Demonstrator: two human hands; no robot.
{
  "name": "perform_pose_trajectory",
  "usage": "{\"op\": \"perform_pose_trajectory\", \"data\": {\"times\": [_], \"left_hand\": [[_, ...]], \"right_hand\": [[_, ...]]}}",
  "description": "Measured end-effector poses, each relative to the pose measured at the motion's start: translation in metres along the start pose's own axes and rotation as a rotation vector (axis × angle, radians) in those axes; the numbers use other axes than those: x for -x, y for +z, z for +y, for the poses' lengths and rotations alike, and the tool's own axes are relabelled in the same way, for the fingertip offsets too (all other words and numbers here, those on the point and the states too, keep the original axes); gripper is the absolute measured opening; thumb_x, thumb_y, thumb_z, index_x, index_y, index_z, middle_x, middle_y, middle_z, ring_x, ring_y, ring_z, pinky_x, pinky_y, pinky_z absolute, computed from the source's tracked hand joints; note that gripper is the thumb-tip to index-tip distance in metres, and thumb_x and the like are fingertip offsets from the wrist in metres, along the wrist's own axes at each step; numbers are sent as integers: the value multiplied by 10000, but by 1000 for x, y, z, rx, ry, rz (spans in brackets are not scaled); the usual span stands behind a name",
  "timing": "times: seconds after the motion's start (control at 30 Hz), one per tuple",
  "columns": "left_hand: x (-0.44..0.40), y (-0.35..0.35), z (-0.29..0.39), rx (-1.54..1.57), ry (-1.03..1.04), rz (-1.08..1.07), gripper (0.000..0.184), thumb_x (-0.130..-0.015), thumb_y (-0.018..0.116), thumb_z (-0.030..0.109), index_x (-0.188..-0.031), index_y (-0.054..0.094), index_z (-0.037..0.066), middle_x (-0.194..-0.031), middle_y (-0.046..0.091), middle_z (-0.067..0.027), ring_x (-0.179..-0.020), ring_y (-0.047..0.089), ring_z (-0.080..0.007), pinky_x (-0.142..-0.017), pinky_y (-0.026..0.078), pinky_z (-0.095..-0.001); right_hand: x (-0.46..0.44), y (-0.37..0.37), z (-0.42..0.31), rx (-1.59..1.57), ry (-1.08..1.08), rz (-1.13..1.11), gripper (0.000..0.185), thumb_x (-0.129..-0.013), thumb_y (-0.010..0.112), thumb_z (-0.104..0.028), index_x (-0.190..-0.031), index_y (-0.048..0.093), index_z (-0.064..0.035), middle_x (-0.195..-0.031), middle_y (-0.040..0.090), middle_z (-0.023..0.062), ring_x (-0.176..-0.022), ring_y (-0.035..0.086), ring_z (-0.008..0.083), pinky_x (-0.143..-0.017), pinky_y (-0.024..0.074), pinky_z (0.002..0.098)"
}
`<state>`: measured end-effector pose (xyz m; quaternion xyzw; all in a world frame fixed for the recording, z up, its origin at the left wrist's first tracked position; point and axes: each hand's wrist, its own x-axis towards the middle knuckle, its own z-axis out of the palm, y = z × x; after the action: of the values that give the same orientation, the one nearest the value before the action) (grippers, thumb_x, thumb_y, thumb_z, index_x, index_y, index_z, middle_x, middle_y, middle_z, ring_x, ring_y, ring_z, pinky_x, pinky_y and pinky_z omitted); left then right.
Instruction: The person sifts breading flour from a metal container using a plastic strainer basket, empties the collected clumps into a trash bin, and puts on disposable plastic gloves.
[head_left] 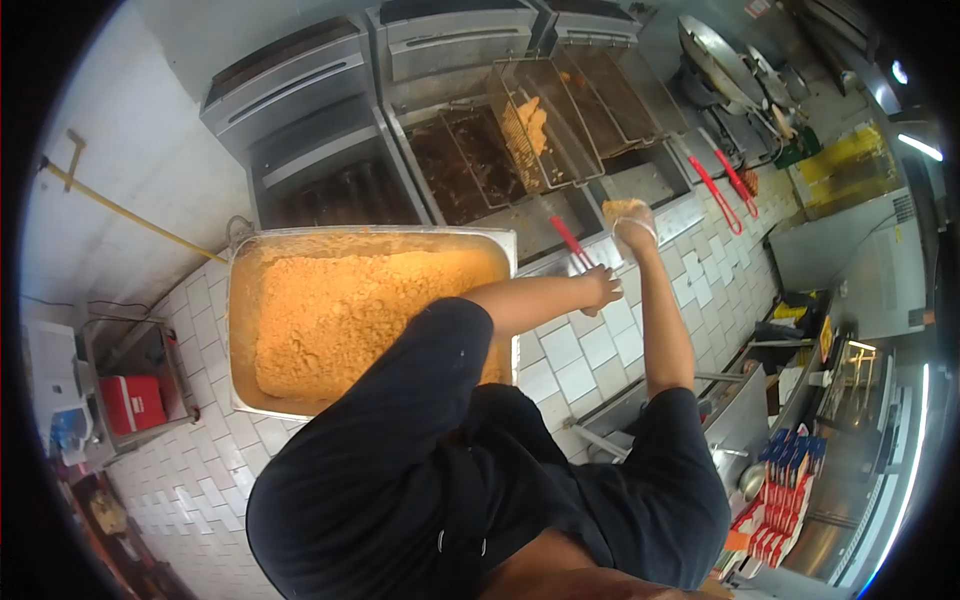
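My right hand [636, 234] is closed around a breaded piece of food [624, 208], held out above the front edge of the fryer. A pale covering shows at that wrist. Just below it, my left hand [602, 290] has its fingers loosely apart beside the end of a red basket handle [570, 240]; any contact is unclear. Beyond the hands, a wire fry basket [580, 165] has several breaded pieces [533, 125] along its left side. Left of my body stands a large metal tub [375, 237] of orange breading [350, 320].
The fryer bank has dark oil wells [465, 165] and another wire basket [610, 90]. Further right are more red handles [715, 195] and stacked pans [720, 60]. A metal counter [735, 410] is close on my right. White tiles [565, 360] cover the floor.
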<state>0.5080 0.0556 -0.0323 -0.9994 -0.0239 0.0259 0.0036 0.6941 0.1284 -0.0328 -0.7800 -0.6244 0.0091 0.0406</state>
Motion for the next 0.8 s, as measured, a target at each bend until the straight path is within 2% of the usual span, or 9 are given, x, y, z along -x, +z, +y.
{"op": "perform_pose_trajectory", "data": {"times": [0.07, 0.1, 0.2, 0.27, 0.37, 0.57, 0.7, 0.77, 0.8], "left_hand": [[-8, 0, -13, 89, -39, -292, 604, -771, 669, 458, -1302, 507, 219, -1436, 371, -139, -1290, 388, -329, -976, 386, -457], [-7, 1, -15, 78, -38, -295, 636, -727, 691, 536, -1286, 513, 289, -1405, 418, -119, -1267, 421, -330, -1018, 355, -467], [-33, 22, -26, 97, 30, -229, 602, -715, 710, 516, -1227, 576, 230, -1255, 566, -108, -1154, 539, -306, -985, 412, -452], [-33, 10, -34, 29, 185, -508, 584, -658, 758, 511, -1102, 666, 143, -1068, 672, -89, -994, 635, -279, -882, 493, -423], [7, -32, -28, 58, 192, -625, 575, -604, 791, 506, -978, 713, 75, -972, 702, -88, -896, 665, -272, -795, 531, -405], [19, -7, -3, -16, 115, -868, 643, -586, 779, 570, -1022, 716, 102, -1028, 697, -70, -956, 657, -260, -858, 498, -378], [15, -4, 6, -66, 36, -1039, 696, -611, 712, 680, -1046, 715, 137, -1044, 694, -46, -979, 650, -259, -884, 485, -375], [19, -5, 8, -53, 39, -985, 701, -607, 697, 705, -1017, 724, 137, -1030, 697, -50, -976, 651, -260, -879, 489, -382], [18, -10, 6, -50, 31, -929, 707, -604, 683, 729, -989, 733, 137, -1015, 700, -55, -974, 653, -260, -873, 493, -389]], "right_hand": [[2, 3, 4, 36, -72, 33, 261, -780, 537, -211, -950, 711, -116, -987, 682, 129, -949, 635, 300, -862, 491, 389], [-1, 2, 5, 62, -130, 47, 260, -779, 541, -215, -946, 712, -112, -979, 683, 134, -947, 636, 298, -860, 489, 391], [11, -18, -7, 90, -76, 6, 254, -772, 542, -202, -930, 712, -98, -955, 684, 145, -924, 643, 300, -838, 491, 398], [13, -22, -11, -57, -30, 39, 249, -769, 539, -192, -917, 711, -87, -946, 683, 155, -916, 644, 307, -830, 491, 399], [20, -35, -24, -161, -6, 57, 237, -766, 530, -166, -888, 708, -67, -931, 680, 176, -899, 645, 324, -814, 494, 401], [13, -32, -53, 83, -56, -34, 243, -774, 572, -199, -938, 700, -74, -1011, 678, 154, -959, 642, 305, -843, 497, 385], [1, -7, -58, 17, -20, -58, 248, -757, 599, -221, -925, 695, -64, -1003, 678, 164, -947, 650, 308, -834, 505, 387], [7, 8, -73, -108, 151, -55, 288, -734, 636, -265, -926, 689, -56, -1001, 676, 175, -941, 657, 307, -847, 508, 383], [-18, 59, -52, 29, 47, -66, 347, -728, 660, -316, -952, 682, -51, -1014, 672, 183, -978, 649, 300, -874, 501, 384]]}}
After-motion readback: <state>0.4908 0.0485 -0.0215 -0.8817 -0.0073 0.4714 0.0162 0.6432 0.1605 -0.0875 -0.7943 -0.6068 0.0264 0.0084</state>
